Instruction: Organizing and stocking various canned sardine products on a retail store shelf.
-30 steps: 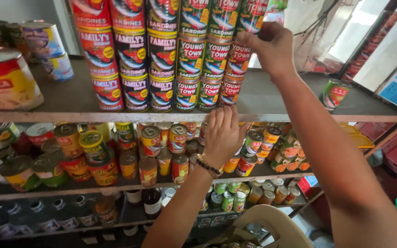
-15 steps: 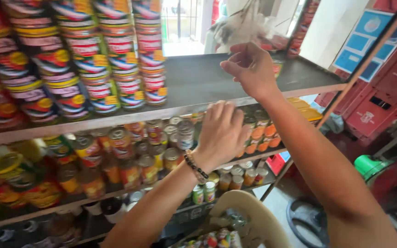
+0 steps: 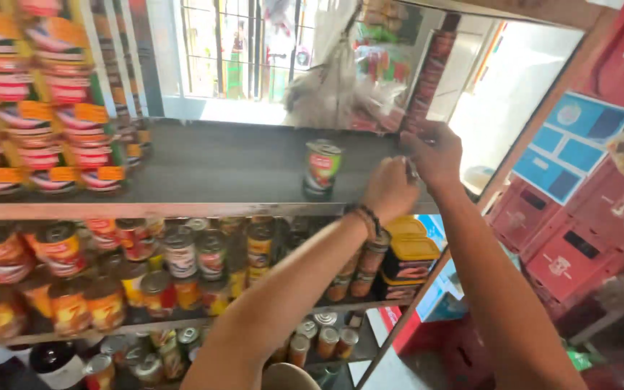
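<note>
Both hands are meeting at the right end of the top shelf [image 3: 240, 166], and something small and dark seems to be sitting between them; whether it is a can or something else is too blurred to tell. The left hand [image 3: 390, 189] is curling with the knuckles toward the camera, a beaded bracelet [image 3: 366, 217] on its wrist; the fingers are bending inward, but what they are pinching, if anything, I cannot tell. The right hand [image 3: 436, 153] is reaching in from the right, fingers bent down over the same spot; its grip is likewise hidden.

A single green-and-red can [image 3: 322, 167] is standing upright on the shelf just left of the left hand, apart from it. Far to the left, stacks of red cans [image 3: 59, 137] are filling the shelf end. Below, the middle shelf [image 3: 203, 267] is holding crowded tins and jars, and red crates [image 3: 579, 245] are standing off to the right.

To handle this well, I judge that the hands should be working slowly at the shelf edge, keeping the left elbow clear of the lone can, since a nudge could be tipping it off the front lip
</note>
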